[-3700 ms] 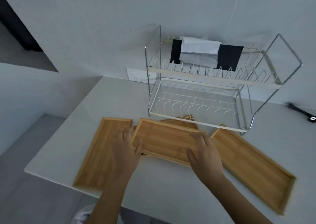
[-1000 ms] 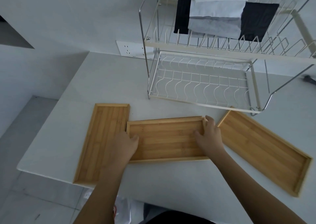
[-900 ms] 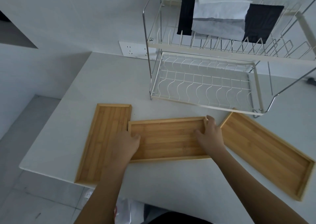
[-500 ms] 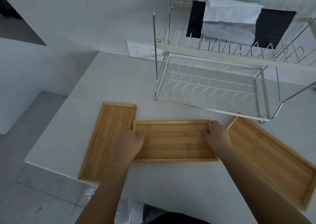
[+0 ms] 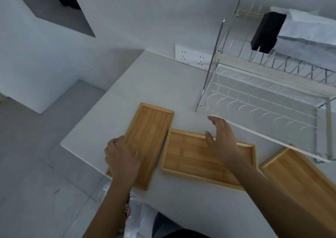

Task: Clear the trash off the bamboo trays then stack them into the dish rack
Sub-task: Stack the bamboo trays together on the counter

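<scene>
Head view: left hand [image 5: 121, 159] flat on smooth rectangular bamboo tray [image 5: 151, 134], right hand [image 5: 222, 139] spread, empty.

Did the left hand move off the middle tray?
Yes. The left hand went left, off the middle tray, and now rests on the left tray near the counter's edge.

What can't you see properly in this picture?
Head view only:
- Right bamboo tray: far end cut off by the frame edge, near side behind the right hand's forearm.
- Left bamboo tray: near corner under the left hand.
- Dish rack: right part cut off.
- White bag below the counter: contents hidden.
</scene>
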